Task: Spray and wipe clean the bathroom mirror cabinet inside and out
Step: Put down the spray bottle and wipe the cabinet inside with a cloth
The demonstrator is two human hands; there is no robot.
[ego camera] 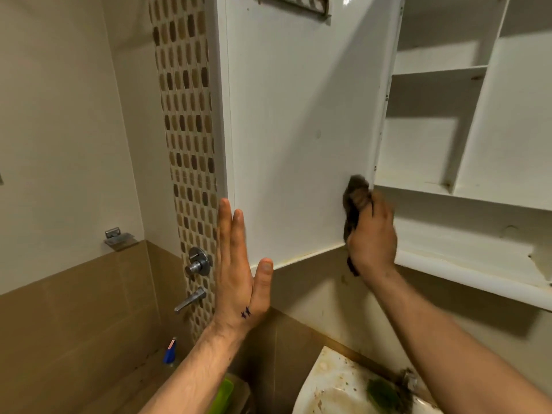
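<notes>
Roughly midway, judging by how the panels look. Wiping the inner face of the open cabinet door [298,130] near its lower hinge-side corner, with the right hand [372,234] curled round a dark cloth [354,192], apparently against the panel. Bracing the door's free edge with the left hand [236,264], fingers straight and flat, holding nothing.

Looks mostly white across the door, apart from a few specks and a brownish line along the bottom edge. Left to do, seemingly: the cabinet compartments [433,94], grimy in the corners, and the yellowed lower shelf lip [466,276]. Cannot tell the state of the mirror side, turned away.

Counting: one door, one cloth, two hands, at least four compartments in view, one stained sink [328,383] below, one blue bottle [170,351] low on the left.
</notes>
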